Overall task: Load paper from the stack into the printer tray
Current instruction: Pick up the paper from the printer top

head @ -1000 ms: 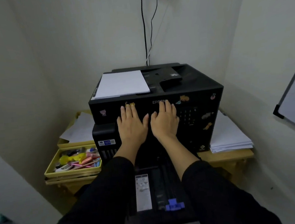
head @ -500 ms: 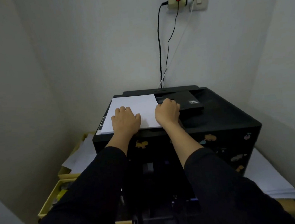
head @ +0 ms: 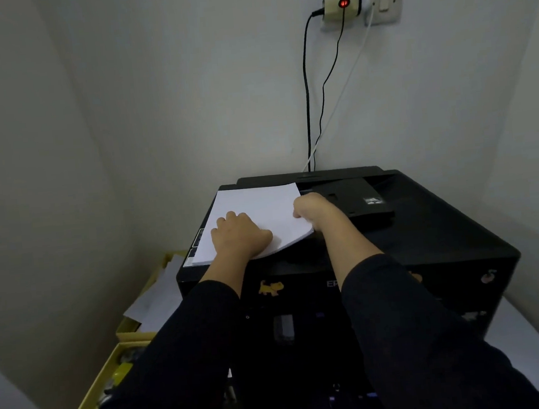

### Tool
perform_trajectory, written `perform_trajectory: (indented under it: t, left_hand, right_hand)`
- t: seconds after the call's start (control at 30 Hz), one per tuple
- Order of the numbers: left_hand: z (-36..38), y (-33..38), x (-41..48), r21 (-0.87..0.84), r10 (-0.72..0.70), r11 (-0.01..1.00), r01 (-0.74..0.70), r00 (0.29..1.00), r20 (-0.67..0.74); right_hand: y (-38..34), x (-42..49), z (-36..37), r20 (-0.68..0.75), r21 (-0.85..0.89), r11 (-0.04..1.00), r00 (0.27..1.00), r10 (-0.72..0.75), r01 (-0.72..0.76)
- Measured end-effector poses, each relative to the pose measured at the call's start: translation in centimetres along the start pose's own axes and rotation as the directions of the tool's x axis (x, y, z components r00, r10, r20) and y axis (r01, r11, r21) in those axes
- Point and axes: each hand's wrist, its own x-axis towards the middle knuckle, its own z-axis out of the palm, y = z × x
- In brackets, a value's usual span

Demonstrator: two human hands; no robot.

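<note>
On top of the black printer (head: 427,239), toward its left side, lies the white paper stack (head: 255,208), and both of your hands are on it. Your right hand (head: 314,208) has hold of the stack's right edge. Its fingers are curled round that edge with the thumb on the upper sheet. The near right corner is bent upward and clear of the printer's lid, so the near edge curves. The far left part of the stack lies flat.

Your left hand (head: 238,236) sits on the near left part of the stack with its knuckles raised and its fingers bent down onto the top sheet. You cannot tell from this view whether its thumb is tucked under the edge, so it may be gripping or only pressing. Dark sleeves (head: 420,338) cover both your forearms up to the wrists.

Just to the right of the stack, a black flap (head: 353,203) rises from the printer's top. A yellow animal sticker (head: 270,287) shows on the front panel between your arms.

To the left, lower than the printer, stand yellow trays (head: 96,395), and the farther one holds loose sheets (head: 159,298). Low on the right, beside the printer, lies a pile of white paper (head: 535,354). High on the wall behind, an adapter (head: 344,2) shows a red light, and cables (head: 307,103) hang from it down behind the printer.
</note>
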Motion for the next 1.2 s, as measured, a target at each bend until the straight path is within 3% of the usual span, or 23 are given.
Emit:
perform_trajectory:
  t: [0.1,0.17,0.27,0.33,0.4,0.47,0.57,0.63,0.7,0.77,0.9,1.0,1.2]
  left_hand:
    - [-0.4,0.3,0.2,-0.02,-0.024,0.999,0.024,0.999,0.044]
    - [-1.0,0.4,0.7,-0.128,-0.083,0.988,0.09,0.995,0.056]
    - [-2.6,0.0,1.9,-0.299,-0.335,0.898,0.323,0.942,0.011]
    - [-3.4,-0.8,3.1,-0.366,-0.453,0.82,0.441,0.89,0.056]
    - [-4.0,-1.1,4.3,-0.487,-0.325,0.782,0.389,0.921,0.214]
    - [-4.5,-0.9,4.1,-0.517,-0.209,0.788,0.334,0.935,0.285]
    - [-4.5,-0.6,4.0,-0.52,-0.233,0.807,0.282,0.959,0.158]
    - [-4.2,-0.5,5.2,-0.48,-0.162,0.862,0.162,0.986,0.04]
    - [-4.3,-0.5,5.9,-0.725,-0.28,0.659,0.198,0.96,0.008]
    - [-5.0,-0.5,6.1,-0.802,-0.365,0.581,0.139,0.925,-0.104]
    - [-6.1,-0.2,4.7,-0.788,-0.323,0.615,-0.013,0.908,-0.266]
    - [-5.0,-0.6,2.9,-0.783,-0.274,0.615,-0.089,0.908,-0.318]
    - [-1.7,-1.7,1.8,-0.799,-0.237,0.596,-0.087,0.931,-0.278]
  right_hand:
    - [0.5,0.5,0.4,-0.056,0.011,0.999,0.998,-0.039,0.039]
    - [1.1,0.4,0.0,-0.086,0.058,0.994,0.993,-0.084,0.089]
    - [1.4,0.1,-1.6,-0.109,0.082,0.992,0.99,-0.09,0.099]
    - [1.4,0.0,-2.7,-0.124,0.074,0.994,0.989,-0.075,0.085]
    - [1.7,0.2,-3.8,-0.119,0.091,0.993,0.991,-0.065,0.076]
    - [2.2,0.2,-4.4,-0.112,0.11,0.991,0.991,-0.068,0.08]
    - [2.2,0.4,-4.4,-0.158,0.151,0.981,0.983,-0.095,0.119]
    - [1.4,0.4,-4.0,-0.198,0.157,0.971,0.969,-0.149,0.181]
    - [0.4,0.4,-3.5,-0.22,0.14,0.951,0.945,-0.243,0.277]
    - [-0.8,0.1,-3.3,-0.245,0.126,0.923,0.913,-0.327,0.364]
    - [-2.1,-0.2,-2.5,-0.322,0.164,0.879,0.867,-0.381,0.447]
    - [-1.2,-0.6,-1.1,-0.36,0.22,0.869,0.865,-0.349,0.442]
    - [0.2,-0.9,0.9,-0.322,0.195,0.894,0.888,-0.329,0.402]
